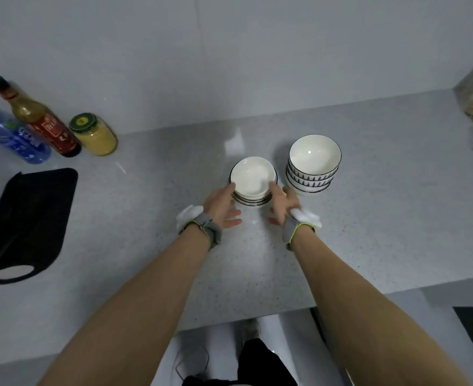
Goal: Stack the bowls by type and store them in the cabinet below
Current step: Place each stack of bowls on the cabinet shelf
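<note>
Shallow bowls (253, 181): one stack, mid-counter, near side.
Deep bowls (312, 164): second stack, just right of the first, a little farther back.
Left hand (221, 205): fingers spread, touching the shallow stack's left side.
Right hand (284, 205): fingers spread, at its right side.
Done: sorting by type, apparently.
Left: both stacks into the cabinet, which is out of view.

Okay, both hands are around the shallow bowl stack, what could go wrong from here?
1. The left hand and right hand touch the shallow bowl stack only at its sides; lifted so, lower bowls might slip.
2. The deep bowl stack stands just beside the right hand; an outward swing could knock it.
</note>
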### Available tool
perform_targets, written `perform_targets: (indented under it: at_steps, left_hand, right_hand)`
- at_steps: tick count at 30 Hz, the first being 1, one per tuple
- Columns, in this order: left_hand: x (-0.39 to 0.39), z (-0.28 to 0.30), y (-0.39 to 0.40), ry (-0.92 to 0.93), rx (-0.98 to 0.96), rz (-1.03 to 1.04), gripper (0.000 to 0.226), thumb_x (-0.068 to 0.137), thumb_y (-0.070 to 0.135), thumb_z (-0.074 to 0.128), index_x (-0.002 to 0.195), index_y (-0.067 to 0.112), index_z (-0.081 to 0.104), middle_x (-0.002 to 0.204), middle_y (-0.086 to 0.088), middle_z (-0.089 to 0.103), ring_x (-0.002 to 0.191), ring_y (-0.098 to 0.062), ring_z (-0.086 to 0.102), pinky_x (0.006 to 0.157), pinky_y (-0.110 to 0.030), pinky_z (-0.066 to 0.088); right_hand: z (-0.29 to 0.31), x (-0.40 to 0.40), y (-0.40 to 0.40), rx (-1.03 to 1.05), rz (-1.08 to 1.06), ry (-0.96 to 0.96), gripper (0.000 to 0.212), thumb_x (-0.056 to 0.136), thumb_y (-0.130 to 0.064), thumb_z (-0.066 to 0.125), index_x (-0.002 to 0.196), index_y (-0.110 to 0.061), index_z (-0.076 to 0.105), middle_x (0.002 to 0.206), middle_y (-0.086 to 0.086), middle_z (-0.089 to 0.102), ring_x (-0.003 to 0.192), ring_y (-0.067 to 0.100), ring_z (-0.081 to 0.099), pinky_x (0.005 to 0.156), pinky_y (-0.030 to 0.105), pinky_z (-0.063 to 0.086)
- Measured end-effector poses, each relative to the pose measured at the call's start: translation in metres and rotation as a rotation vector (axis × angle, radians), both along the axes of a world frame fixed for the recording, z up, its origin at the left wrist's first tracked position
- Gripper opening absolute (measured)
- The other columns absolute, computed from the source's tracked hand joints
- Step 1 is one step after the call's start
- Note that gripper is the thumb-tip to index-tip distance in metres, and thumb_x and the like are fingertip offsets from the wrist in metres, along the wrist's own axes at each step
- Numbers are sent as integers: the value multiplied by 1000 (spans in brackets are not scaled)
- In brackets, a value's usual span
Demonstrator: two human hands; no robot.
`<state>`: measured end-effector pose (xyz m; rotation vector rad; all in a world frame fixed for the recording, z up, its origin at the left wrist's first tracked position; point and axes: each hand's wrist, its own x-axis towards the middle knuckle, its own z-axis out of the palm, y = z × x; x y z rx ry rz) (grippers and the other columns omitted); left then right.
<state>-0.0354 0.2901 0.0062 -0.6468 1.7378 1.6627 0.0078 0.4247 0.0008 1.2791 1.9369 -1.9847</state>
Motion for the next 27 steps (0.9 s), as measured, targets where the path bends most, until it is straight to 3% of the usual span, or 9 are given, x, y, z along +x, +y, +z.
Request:
perform_targets:
  at_steps: [2, 5, 9, 13, 17, 20, 24, 27]
  left_hand:
    - [-11, -5, 15, -23, 0, 30, 52, 86, 54, 57, 124, 19, 53, 119, -11, 57, 97, -27, 61, 61, -37, 56]
    - [-23, -11, 23, -31, -34, 9, 44, 84, 54, 59, 116, 25, 52, 124, -10, 57, 105, -30, 61, 59, -36, 56]
    - [-36, -20, 30, -41, 12, 28, 32, 85, 50, 58, 110, 32, 50, 126, -6, 54, 109, -31, 59, 63, -40, 58]
    - [-45, -30, 33, -36, 21, 28, 30, 87, 44, 57, 115, 34, 50, 130, -4, 52, 113, -33, 56, 63, -46, 58]
    - [-43, -35, 30, -34, 47, 29, 31, 94, 33, 52, 126, 31, 49, 133, -6, 51, 114, -36, 55, 64, -47, 59]
    - [-31, -35, 20, -13, 36, 44, 28, 96, 24, 50, 124, 27, 48, 133, -6, 50, 113, -38, 55, 68, -53, 58]
    - [-8, -36, 1, -13, -9, 46, 33, 93, 17, 48, 125, 25, 47, 134, -6, 48, 114, -39, 54, 58, -48, 59]
    - [11, -36, -14, 5, -36, 41, 35, 91, 10, 45, 124, 22, 46, 130, -7, 48, 113, -39, 54, 57, -47, 59]
  right_hand:
    - [-1, -12, 7, -44, 40, -28, 78, 83, -56, 56, 147, -20, 30, 139, 4, 46, 111, 29, 56, 74, 45, 59]
    - [-11, -24, 10, -55, 89, -34, 70, 90, -49, 55, 149, -20, 29, 138, 7, 49, 97, 25, 54, 60, 34, 59]
    - [-15, -39, 12, -98, 101, -57, 51, 90, -50, 52, 133, -22, 45, 127, 5, 55, 100, 28, 58, 63, 42, 60]
    - [-19, -50, 11, -58, 115, -46, 20, 92, -31, 51, 111, -25, 50, 115, 7, 59, 92, 28, 59, 62, 46, 60]
    - [-24, -50, 8, 22, 103, -63, 40, 89, -18, 47, 129, -19, 48, 116, 8, 55, 93, 33, 61, 54, 43, 59]
    - [-25, -42, 4, 45, 142, -65, 38, 90, -14, 44, 128, -15, 48, 114, 10, 55, 89, 34, 61, 54, 46, 59]
    - [-19, -20, -14, 58, 215, -73, 42, 92, -11, 42, 135, -13, 43, 118, 10, 53, 89, 31, 58, 40, 35, 55]
    - [-19, 0, -30, 58, 222, -78, 43, 92, -10, 42, 135, -11, 43, 124, 13, 55, 89, 32, 58, 38, 32, 54]
